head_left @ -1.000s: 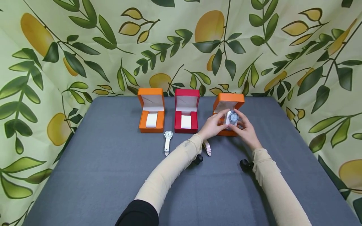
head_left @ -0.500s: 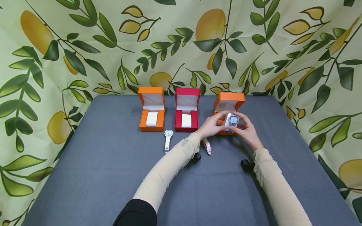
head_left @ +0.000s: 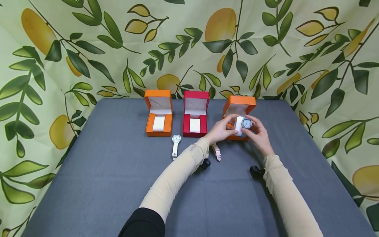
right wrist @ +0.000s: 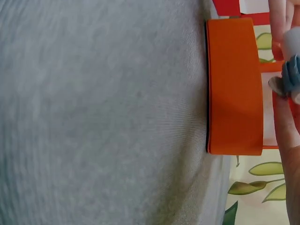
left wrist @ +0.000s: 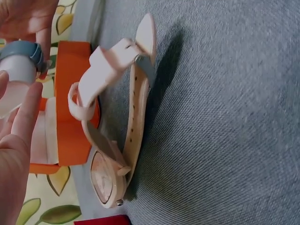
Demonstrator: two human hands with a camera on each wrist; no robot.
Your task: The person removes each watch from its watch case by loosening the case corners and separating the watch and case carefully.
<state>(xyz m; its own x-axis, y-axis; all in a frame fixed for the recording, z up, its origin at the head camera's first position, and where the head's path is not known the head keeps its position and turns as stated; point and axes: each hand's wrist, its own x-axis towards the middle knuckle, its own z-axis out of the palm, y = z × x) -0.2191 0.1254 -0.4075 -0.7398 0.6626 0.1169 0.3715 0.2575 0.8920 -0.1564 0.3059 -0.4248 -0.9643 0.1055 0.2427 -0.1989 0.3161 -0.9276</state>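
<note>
My left hand (head_left: pixel 220 131) pinches a white watch pillow (head_left: pixel 238 125) by its end, above the right-hand orange watch box (head_left: pixel 241 99). Wrapped round the pillow's right part is a blue-grey wristwatch (head_left: pixel 246 123), its square dial towards me. My right hand (head_left: pixel 262 136) grips the watch from the right. In the left wrist view the blue strap (left wrist: pixel 22 48) circles the pillow near the end away from my left fingers. A pink wristwatch (left wrist: pixel 104 70) lies buckled on the cloth below my left hand. The right wrist view cuts off much of both hands.
Another open orange box (head_left: pixel 150 127) and an open red box (head_left: pixel 186 128) stand to the left, each with a white pillow inside. A white wristwatch (head_left: pixel 175 145) lies before them on the grey cloth (head_left: pixel 118 158). A patterned curtain (head_left: pixel 118 65) hangs behind.
The watch has shifted right along the pillow, so more of the white pillow shows beside my left hand. My right fingers have moved with it. The boxes stay where they were.
</note>
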